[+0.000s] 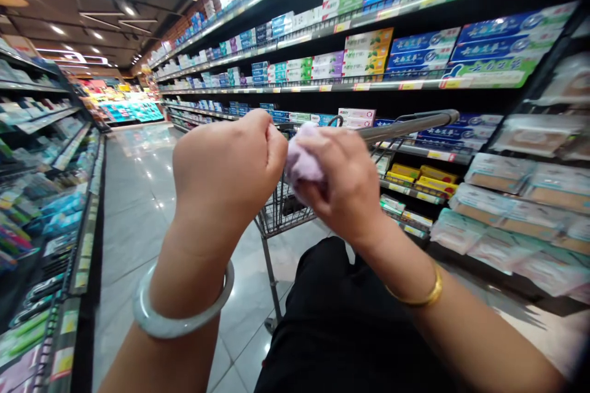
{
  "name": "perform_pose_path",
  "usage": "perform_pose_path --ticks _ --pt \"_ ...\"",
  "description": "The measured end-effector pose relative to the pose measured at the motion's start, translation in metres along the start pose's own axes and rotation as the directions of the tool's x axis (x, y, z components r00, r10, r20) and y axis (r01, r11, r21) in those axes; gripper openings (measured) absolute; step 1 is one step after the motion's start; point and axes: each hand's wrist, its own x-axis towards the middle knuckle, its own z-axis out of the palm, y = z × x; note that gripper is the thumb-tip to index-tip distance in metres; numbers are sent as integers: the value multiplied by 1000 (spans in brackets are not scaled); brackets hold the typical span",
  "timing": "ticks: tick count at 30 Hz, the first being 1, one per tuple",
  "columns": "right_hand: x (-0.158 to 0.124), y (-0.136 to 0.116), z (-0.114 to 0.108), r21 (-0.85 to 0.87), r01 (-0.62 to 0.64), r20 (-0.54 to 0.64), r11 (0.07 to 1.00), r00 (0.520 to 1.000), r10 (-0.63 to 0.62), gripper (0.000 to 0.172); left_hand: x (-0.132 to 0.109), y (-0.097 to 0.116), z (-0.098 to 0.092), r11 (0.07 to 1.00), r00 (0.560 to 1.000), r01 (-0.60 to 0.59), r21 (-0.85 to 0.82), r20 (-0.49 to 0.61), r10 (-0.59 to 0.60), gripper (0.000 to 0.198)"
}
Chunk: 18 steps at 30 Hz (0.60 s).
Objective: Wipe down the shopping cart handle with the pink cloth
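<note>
My right hand (345,178) is closed around a crumpled pale lavender cloth (304,163), its fingers pressed into the folds. Just behind that hand runs the grey handle (415,123) of a shopping cart (288,209). The cloth appears to lie at the handle's line, though the contact is hidden. To the left, my left hand (228,156) is curled into a fist with its back toward me, close beside the cloth. Its fingers face away, so I cannot make out what they hold. A dark item sits low in the wire basket, partly covered by my hands.
Long shelves (401,86) of boxed toothpaste line the right side, with clear plastic packs (502,196) stacked nearer. Hanging and boxed goods fill the left shelf (46,196). A shiny tiled floor (133,196) runs between them. My dark-clothed legs (332,319) are below.
</note>
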Motion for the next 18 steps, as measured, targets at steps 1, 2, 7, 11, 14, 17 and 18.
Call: perform_pose_path --ticks 1,2,7,11,14,17,18 --pt "-3 -3 4 -1 31 14 1000 999 -31 39 0 0 0 1000 1000 -1 -2 -2 1 47" --pt "-5 -4 8 -2 62 24 998 998 -61 40 0 0 0 1000 1000 -3 -7 -4 3 47" --pt "-18 19 20 -22 58 -105 998 993 -60 45 -1 -2 2 999 999 -36 21 -23 36 47" --pt "-22 29 17 -34 -64 -213 997 975 55 46 -1 -2 2 996 999 -44 78 -15 45 48" --pt "-24 17 17 -2 73 -195 997 978 -72 39 -1 -1 2 997 1000 -23 75 -15 24 48" --pt "-28 10 24 -4 330 -211 944 922 -324 27 -1 -1 3 996 999 -18 84 -31 21 47" --pt "-29 10 27 -20 373 -221 927 903 -368 24 0 -1 4 996 999 -26 86 -39 30 46"
